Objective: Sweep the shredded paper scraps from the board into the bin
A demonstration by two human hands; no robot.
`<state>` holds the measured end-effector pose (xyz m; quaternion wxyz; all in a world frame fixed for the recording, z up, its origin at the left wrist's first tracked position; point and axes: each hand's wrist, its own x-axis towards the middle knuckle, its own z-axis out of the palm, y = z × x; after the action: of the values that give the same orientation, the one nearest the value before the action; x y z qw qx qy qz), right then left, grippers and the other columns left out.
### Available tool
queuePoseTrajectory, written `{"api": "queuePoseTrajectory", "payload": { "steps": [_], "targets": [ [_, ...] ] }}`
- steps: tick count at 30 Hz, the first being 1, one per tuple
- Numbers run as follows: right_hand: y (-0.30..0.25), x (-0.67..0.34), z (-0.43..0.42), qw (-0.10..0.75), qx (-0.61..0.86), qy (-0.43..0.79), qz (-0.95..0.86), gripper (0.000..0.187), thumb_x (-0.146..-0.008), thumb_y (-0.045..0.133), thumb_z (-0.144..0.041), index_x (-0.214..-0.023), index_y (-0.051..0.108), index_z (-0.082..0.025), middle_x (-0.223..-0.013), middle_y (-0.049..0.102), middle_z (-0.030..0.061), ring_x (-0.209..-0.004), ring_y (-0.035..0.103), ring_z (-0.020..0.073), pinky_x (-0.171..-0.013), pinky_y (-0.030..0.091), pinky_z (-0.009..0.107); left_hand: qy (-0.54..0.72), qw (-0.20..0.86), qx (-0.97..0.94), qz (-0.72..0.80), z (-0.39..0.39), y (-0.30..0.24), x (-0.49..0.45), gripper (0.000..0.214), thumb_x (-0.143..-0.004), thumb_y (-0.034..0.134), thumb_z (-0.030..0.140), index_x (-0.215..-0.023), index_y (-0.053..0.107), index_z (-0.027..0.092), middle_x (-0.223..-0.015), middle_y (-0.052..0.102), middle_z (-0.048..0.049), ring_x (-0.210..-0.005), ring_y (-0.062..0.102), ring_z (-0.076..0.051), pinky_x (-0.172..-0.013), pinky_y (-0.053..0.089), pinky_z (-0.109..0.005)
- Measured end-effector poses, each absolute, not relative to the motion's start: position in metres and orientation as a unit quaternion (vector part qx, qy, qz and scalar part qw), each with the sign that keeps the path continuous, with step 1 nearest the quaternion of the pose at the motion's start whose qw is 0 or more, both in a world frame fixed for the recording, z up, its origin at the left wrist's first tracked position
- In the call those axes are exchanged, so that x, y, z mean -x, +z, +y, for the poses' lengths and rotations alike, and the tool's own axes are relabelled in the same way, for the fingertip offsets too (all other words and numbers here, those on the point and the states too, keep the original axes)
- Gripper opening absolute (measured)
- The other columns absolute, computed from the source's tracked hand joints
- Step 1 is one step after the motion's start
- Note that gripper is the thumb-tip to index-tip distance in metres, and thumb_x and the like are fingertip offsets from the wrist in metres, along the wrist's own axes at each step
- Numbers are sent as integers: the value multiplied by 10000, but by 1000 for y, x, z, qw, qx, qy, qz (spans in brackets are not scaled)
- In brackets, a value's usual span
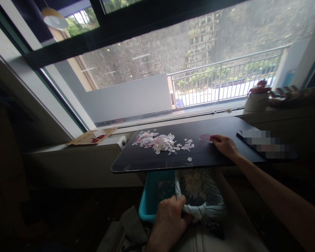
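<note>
Right hand [225, 145] fingers touching pink scrap [205, 137], grip unclear, long axis along board [147, 161]; left hand [170, 218] fingers clamping patterned cloth [202, 199].

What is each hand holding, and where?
Left hand grips the patterned cloth by its edge; right hand only touches a pink scrap on the tabletop.

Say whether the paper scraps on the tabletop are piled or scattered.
Mostly piled: the paper scraps form one loose heap on the tabletop, with a few strays nearer the right hand.
</note>
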<state>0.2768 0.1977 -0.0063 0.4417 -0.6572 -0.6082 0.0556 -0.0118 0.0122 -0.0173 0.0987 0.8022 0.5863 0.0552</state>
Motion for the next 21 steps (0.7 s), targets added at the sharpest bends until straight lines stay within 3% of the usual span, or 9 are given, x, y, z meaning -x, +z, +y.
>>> {"api": "queuePoseTrajectory", "payload": {
  "steps": [10, 14, 18, 21],
  "targets": [
    [-6, -233, 153, 391, 625, 52, -674, 264, -792, 536, -305, -963, 737, -293, -863, 755, -4, -787, 688, 200, -707, 490, 280, 30, 99, -800, 591, 13, -13, 10, 172, -763, 602, 385, -858, 583, 243, -859, 640, -3, -795, 609, -200, -639, 365, -272],
    [7, -240, 162, 399, 642, 23, -654, 337, -824, 487, -318, -1064, 713, -245, -908, 748, 60, -812, 680, 235, -730, 481, 322, 42, 95, -805, 584, 13, -16, 11, 185, -771, 592, 415, -842, 580, 246, -837, 637, 0, -771, 609, -201, -615, 355, -274],
    [11, -256, 172, 388, 662, 13, -641, 320, -810, 496, -297, -1006, 732, -204, -918, 749, 92, -831, 684, 265, -707, 483, 335, 50, 101, -808, 578, 13, -17, 11, 190, -781, 579, 423, -838, 579, 241, -833, 635, -7, -774, 608, -204, -622, 359, -273],
    [5, -253, 168, 379, 645, 27, -663, 289, -807, 518, -316, -966, 740, -222, -830, 754, 60, -741, 683, 228, -658, 482, 300, 56, 98, -805, 582, 13, -18, 11, 177, -766, 595, 402, -832, 577, 239, -826, 632, -7, -770, 607, -202, -619, 358, -272]
  ]
}}
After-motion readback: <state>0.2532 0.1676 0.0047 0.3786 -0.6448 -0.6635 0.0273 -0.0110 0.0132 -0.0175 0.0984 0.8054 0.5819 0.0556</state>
